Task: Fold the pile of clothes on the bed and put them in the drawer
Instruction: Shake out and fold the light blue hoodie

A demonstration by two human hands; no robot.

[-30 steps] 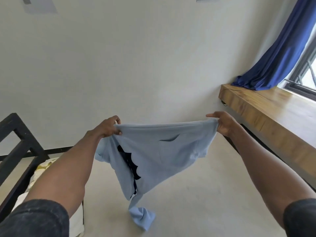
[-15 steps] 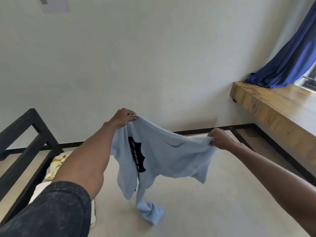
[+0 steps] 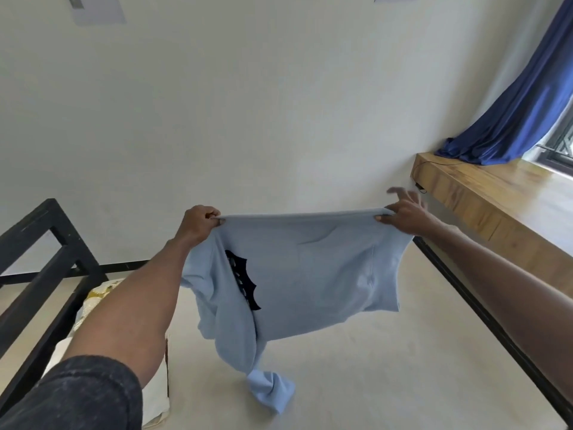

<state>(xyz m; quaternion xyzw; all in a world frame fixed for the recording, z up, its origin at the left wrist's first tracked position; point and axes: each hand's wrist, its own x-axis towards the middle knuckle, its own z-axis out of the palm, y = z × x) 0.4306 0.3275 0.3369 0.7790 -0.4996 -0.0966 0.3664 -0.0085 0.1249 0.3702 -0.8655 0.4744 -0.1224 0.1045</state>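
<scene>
A light blue shirt (image 3: 313,274) with a dark printed patch hangs in the air in front of me, stretched out by its top edge. My left hand (image 3: 200,223) grips the left end of that edge in a fist. My right hand (image 3: 404,214) pinches the right end between thumb and a finger, with the other fingers spread and blurred above it. One sleeve dangles low toward the floor. The drawer is out of view.
A black bed frame (image 3: 46,262) with a patterned pillow (image 3: 96,297) stands at the lower left. A wooden window ledge (image 3: 483,197) runs along the right, with a blue curtain (image 3: 521,113) bunched on it. A white wall is ahead, pale floor below.
Both hands rose and moved apart, pulling the shirt's top edge taut and level. My right hand's outer fingers have lifted off the fabric.
</scene>
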